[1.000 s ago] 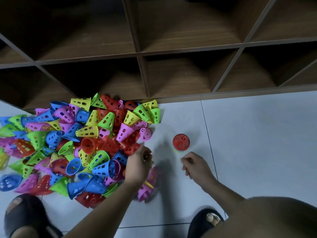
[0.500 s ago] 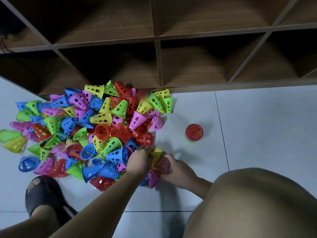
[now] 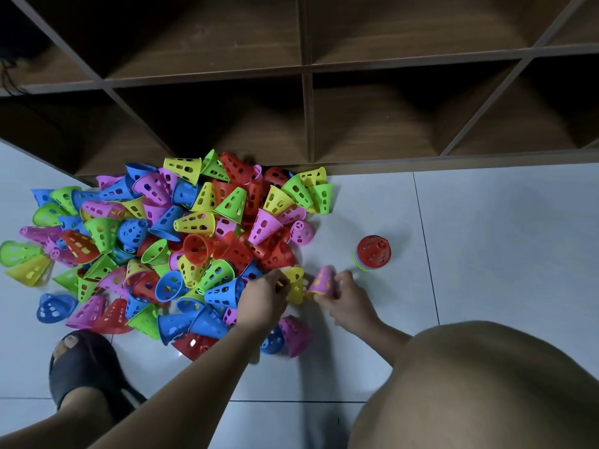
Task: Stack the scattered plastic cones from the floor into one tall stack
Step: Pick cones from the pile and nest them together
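left hand (image 3: 264, 294) has its fingers curled on a yellow cone (image 3: 295, 285) at the near right edge of the loose pile (image 3: 194, 228). right hand (image 3: 345, 298) pinches a pink cone (image 3: 322, 280) by its wide end, narrow end pointing away from the person. the two cones sit just beside each other, maybe touching. the started stack (image 3: 372, 252), red cone on top, stands upright on the floor (image 3: 486, 238), right of the pile and just beyond the right hand. step looks like nesting the two held cones, then capping the stack. to do it well: turn both narrow end up, line up the axes before sliding one over the other, lower straight onto the red top, don't knock the short stack sideways, and seat it fully so the column stays plumb. hard to make out: both held cones are motion-blurred. a yellow rim under the pink one could be a second nested cone, can't tell. fingertips of the left hand are hidden behind the yellow cone. the stack is seen from above so its cone count is unreadable. the left forearm covers some pile cones. knee (image 3: 486, 384) blocks the lower right and the sandal (image 3: 81, 367) sits lower left. shelf (image 3: 304, 92) cubbies are too dark to see into.
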Demonstrator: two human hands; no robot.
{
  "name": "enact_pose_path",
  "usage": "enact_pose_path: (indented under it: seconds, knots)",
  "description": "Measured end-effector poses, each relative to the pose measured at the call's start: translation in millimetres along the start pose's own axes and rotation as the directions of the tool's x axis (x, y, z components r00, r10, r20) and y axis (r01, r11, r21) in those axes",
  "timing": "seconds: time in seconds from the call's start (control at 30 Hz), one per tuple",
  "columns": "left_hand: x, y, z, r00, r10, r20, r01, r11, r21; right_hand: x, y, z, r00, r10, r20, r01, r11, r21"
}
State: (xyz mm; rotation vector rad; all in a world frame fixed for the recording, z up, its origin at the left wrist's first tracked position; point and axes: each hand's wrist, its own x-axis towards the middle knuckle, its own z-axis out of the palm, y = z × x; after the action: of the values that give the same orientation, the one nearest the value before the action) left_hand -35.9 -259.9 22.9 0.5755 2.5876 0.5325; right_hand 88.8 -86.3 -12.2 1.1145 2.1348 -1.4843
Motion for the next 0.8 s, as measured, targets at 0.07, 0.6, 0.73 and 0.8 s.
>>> enact_pose_path:
  seconds: [0.07, 0.6, 0.73, 0.8]
  knots:
    - [-1.1, 0.8, -1.0, 1.000, -0.006, -0.009, 0.006, 1.000, -0.022, 5.6, -2.4, -4.0, 1.000, 0.012, -0.019, -0.012, 1.000, 0.007]
    - [-9.1, 12.7, -30.1, 0.992, -0.084, -0.094, 0.059, 0.968, -0.245, 5.3, -35.7, -25.7, 0.998, 0.050, 0.023, -0.051, 0.997, 0.053]
    - [-2.6, 28.5, -43.7, 0.978, -0.147, -0.151, 0.067, 0.896, -0.438, -23.7, -51.3, -55.5, 0.970, -0.208, -0.126, 0.212, 0.977, 0.020]
    - [0.4, 40.8, -48.8, 0.975, -0.146, -0.165, 0.047, 0.869, -0.493, -37.4, -56.8, -71.6, 0.907, -0.361, -0.219, 0.367, 0.930, -0.012]
